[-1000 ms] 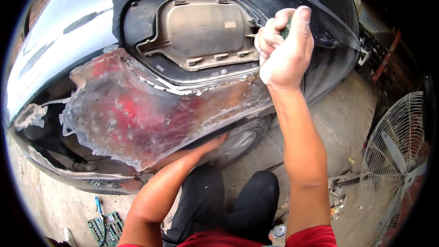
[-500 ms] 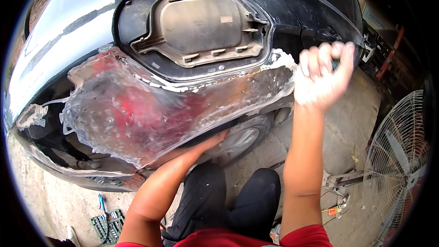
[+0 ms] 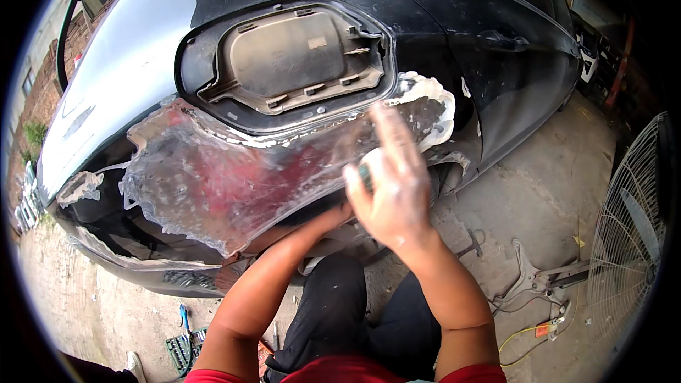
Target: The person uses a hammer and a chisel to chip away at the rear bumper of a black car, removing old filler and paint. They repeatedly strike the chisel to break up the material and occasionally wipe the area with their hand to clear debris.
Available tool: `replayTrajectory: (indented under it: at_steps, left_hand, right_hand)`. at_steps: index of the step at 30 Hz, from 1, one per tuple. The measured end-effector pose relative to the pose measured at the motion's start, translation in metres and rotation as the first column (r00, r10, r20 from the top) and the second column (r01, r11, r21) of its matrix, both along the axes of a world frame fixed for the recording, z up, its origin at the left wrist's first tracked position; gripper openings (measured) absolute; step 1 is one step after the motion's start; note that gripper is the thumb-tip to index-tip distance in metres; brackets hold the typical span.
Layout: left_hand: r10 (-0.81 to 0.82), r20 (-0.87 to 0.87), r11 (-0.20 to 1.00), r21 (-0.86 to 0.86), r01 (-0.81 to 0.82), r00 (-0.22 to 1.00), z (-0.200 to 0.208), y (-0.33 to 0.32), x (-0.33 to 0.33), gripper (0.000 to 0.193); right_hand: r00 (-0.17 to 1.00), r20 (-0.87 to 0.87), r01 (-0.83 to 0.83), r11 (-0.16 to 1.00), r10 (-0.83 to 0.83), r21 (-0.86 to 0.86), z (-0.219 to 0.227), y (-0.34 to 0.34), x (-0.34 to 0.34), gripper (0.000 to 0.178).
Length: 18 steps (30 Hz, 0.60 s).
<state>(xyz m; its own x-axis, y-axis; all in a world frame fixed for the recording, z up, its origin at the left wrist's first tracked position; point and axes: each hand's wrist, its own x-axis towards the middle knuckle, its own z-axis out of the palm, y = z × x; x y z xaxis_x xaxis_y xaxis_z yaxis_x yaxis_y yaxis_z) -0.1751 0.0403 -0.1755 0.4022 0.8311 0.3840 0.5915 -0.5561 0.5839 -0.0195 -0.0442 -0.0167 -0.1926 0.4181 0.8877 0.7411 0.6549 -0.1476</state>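
A dark car fills the view, its fender panel [image 3: 234,170] sanded and patched in grey, red and white, with rough, torn-looking edges at the left. In front of the patch is my right hand [image 3: 397,195], blurred, one finger stretched toward the panel. Between its thumb and fingers shows a small dark green thing that I cannot make out. My left hand [image 3: 340,215] reaches in beneath the panel's lower edge, by the wheel; its fingers are hidden. Above the patch, the dusty beige inside of a recess [image 3: 284,50] lies within a black oval surround.
A large wire fan [image 3: 628,241] stands at right. Near it on the concrete floor lie a metal jack [image 3: 528,269] and a yellow cable [image 3: 514,344]. At lower left are an open green tool case [image 3: 183,351] and a blue-handled tool [image 3: 184,315]. A person's shoe [image 3: 133,365] shows nearby.
My right hand has come left and down, from beside the panel's right end to in front of the patch. My left arm stays under the panel edge. The view has shifted.
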Motion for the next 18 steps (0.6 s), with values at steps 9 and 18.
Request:
replayTrajectory:
  at_steps: [9, 18]
  left_hand:
    - [-0.039, -0.011, 0.999, -0.009, 0.039, 0.999, -0.008, 0.001, 0.009, 0.056]
    - [-0.054, 0.023, 0.999, -0.001, 0.054, 0.998, -0.011, 0.003, 0.007, 0.057]
  right_hand:
    - [0.995, 0.052, -0.093, 0.993, 0.089, 0.074, -0.001, 0.004, 0.014, 0.029]
    - [0.982, -0.046, -0.183, 0.982, 0.185, 0.039, 0.001, 0.002, 0.014, 0.023]
